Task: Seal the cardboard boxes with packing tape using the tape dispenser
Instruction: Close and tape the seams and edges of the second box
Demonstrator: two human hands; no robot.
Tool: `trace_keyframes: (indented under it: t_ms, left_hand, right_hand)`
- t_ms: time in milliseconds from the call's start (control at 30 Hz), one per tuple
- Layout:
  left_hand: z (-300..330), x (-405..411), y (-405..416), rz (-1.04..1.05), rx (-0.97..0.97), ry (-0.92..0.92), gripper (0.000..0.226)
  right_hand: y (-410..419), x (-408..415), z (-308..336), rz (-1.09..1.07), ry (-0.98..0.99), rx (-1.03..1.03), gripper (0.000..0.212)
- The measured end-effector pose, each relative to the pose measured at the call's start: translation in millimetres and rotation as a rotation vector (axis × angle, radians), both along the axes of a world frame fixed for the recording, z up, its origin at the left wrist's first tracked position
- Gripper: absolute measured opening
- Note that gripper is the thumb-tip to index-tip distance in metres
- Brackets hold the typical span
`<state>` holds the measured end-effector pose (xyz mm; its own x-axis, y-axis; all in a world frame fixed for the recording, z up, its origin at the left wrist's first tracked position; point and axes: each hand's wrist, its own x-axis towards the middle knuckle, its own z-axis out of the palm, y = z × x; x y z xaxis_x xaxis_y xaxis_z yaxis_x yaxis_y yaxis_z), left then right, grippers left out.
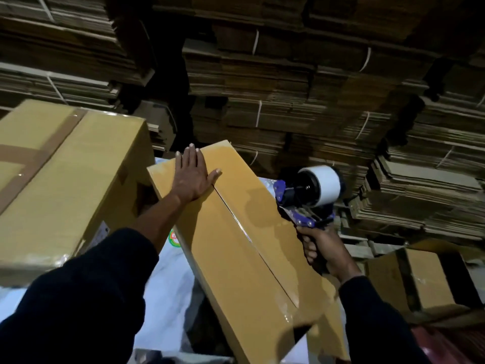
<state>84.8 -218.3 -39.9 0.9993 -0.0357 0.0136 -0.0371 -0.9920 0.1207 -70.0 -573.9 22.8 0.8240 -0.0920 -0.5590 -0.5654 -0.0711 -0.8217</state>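
Starting at the left: a large taped box point(65, 179), brown strips crossed over its top, judged already sealed. Next, left hand point(193, 176), fingers straight and spread, pressed flat on the far end of the long narrow box point(236, 237), just beside its centre seam point(252, 243). Seam partly glossy, as if clear tape covered the near stretch; far stretch by the palm looked bare and slightly gapped, so sealing judged unfinished. Round green-and-red label point(173, 237) peeking beside that box, writing too small to read. Further right, right hand point(324, 252) clamped around the handle of the tape dispenser point(308, 197), white roll up, hovering off the box's right edge. Far right, another box point(430, 279), flaps open, untaped.
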Motion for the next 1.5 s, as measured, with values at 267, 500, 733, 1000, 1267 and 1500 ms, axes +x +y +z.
trace_keyframes:
  t_ms: [267, 500, 733, 1000, 1267, 1500]
  left_hand:
    - [-11, -132, -91, -0.101, -0.006, 0.004, 0.088]
    - [-3, -186, -101, 0.168, -0.003, -0.031, 0.089]
    - [1, -180, -98, 0.252, -0.125, 0.075, 0.098]
    - [8, -171, -57, 0.109, -0.115, 0.107, 0.105]
    - [17, -142, 13, 0.030, -0.319, 0.089, 0.141]
    - [18, -138, 19, 0.009, -0.324, 0.011, 0.124]
  right_hand:
    - [26, 55, 8, 0.188, -0.056, 0.023, 0.041]
    - [50, 88, 11, 0.157, -0.199, -0.090, 0.032]
    - [54, 84, 7, 0.226, -0.153, -0.077, 0.033]
    - [61, 26, 3, 0.087, -0.054, 0.096, 0.023]
    - [108, -96, -8, 0.001, 0.110, 0.324, 0.027]
    - [113, -108, 7, -0.023, 0.116, 0.402, 0.031]
